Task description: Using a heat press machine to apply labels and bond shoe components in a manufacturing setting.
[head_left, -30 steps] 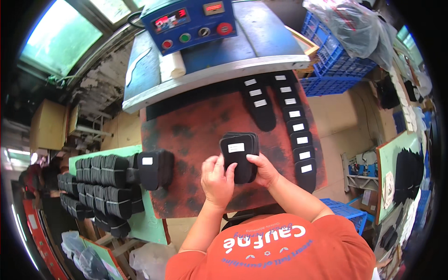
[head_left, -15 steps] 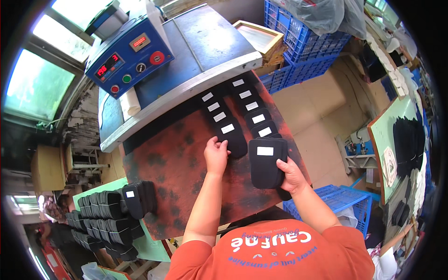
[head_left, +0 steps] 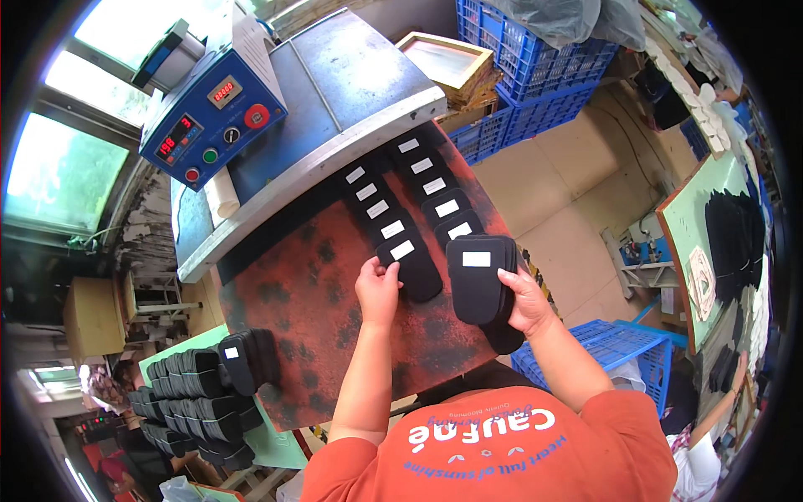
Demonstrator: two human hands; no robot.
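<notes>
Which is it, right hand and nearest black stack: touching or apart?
Touching. The head view shows the right hand gripping the black stack at its right edge, thumb on top.

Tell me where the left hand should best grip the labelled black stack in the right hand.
Probably the left edge of the black stack, with the left hand coming from the left: the right hand grips the right edge, leaving the long left one visibly uncovered.

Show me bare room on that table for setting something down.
Bare: the red table between the left hand and the black pile at its left edge. Crowded: the right side, with overlapping labelled pads and the right hand holding a stack.
</notes>
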